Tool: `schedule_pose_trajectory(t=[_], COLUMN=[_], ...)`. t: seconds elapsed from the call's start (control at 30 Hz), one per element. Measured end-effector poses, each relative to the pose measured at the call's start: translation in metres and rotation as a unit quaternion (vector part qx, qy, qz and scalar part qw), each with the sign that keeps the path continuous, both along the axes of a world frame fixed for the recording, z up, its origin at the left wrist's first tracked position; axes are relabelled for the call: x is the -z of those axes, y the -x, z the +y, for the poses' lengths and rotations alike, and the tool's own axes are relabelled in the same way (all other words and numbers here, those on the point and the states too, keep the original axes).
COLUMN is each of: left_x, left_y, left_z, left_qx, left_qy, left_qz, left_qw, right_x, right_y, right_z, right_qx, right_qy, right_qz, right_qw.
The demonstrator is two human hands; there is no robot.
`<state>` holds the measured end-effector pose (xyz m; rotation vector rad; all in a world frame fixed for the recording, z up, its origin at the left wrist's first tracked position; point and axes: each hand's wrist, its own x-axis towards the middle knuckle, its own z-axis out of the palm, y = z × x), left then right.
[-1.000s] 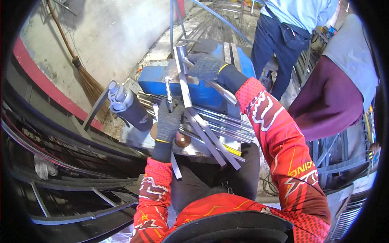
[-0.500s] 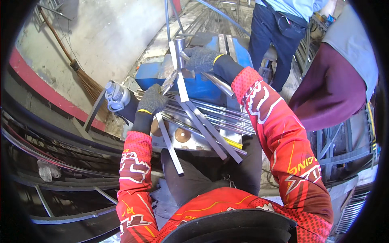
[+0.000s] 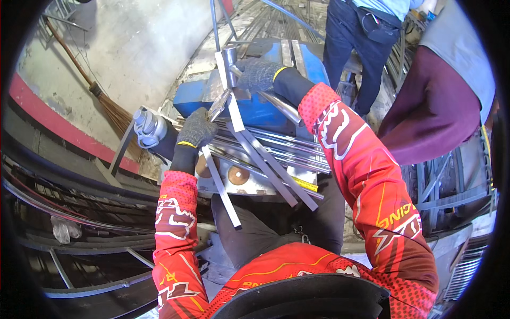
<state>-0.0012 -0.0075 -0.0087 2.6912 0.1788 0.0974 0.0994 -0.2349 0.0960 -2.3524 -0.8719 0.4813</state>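
While our own chest and red sleeves fill the lower rim, nearest to us hangs the free end of a flat steel strip [image 3: 220,186], jutting down over the table edge toward our lap. Following it upward, we find our left hand [image 3: 195,127], gloved in grey, clenched around the strip's upper part; so the strip's long axis runs from near us, low and slightly right, up and away to the left hand. Just beside it, more flat strips [image 3: 271,165] lie fanned across a bundle of shiny round bars [image 3: 289,151] on the small steel table [image 3: 255,186], their long axes slanting from upper left to lower right, crossing the bars.

Farther out, our right hand [image 3: 258,73], also gloved, is closed on the top of a short upright post [image 3: 229,64] on the blue machine [image 3: 265,109], with a thin silvery piece slanting below it. The strips all converge toward that post, so the left hand holds the near strip and the right hand sits at the far end, above it.

Beyond the machine stand two other people [image 3: 366,48], and a broom [image 3: 101,101] leans on the wall at our left.
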Motion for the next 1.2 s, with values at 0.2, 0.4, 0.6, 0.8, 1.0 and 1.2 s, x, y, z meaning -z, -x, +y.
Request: schedule_pose_trajectory(t=[0.2, 0.4, 0.6, 0.8, 1.0, 1.2], left_x=[0.001, 0.003, -0.001, 0.001, -0.002, -0.016], left_y=[0.0, -0.001, 0.0, -0.001, -0.001, 0.001], left_z=[0.001, 0.003, -0.001, 0.0, -0.004, -0.012], left_qx=[0.01, 0.015, 0.015, 0.016, -0.003, -0.017], left_qy=[-0.006, -0.002, -0.011, -0.008, -0.038, -0.088], left_qz=[-0.01, -0.014, -0.011, -0.009, 0.013, 0.048], left_qw=[1.0, 1.0, 1.0, 1.0, 0.999, 0.995], right_x=[0.005, 0.006, 0.012, 0.016, 0.012, 0.008], right_y=[-0.002, -0.004, -0.01, -0.015, -0.008, 0.001], right_z=[0.0, 0.005, 0.009, 0.008, 0.009, 0.007], right_qx=[0.003, 0.002, 0.004, -0.008, -0.012, 0.033], right_qy=[-0.004, -0.003, -0.01, -0.023, -0.015, -0.043], right_qz=[-0.019, -0.03, -0.062, -0.054, -0.085, -0.019], right_qw=[1.0, 1.0, 0.998, 0.998, 0.996, 0.998])
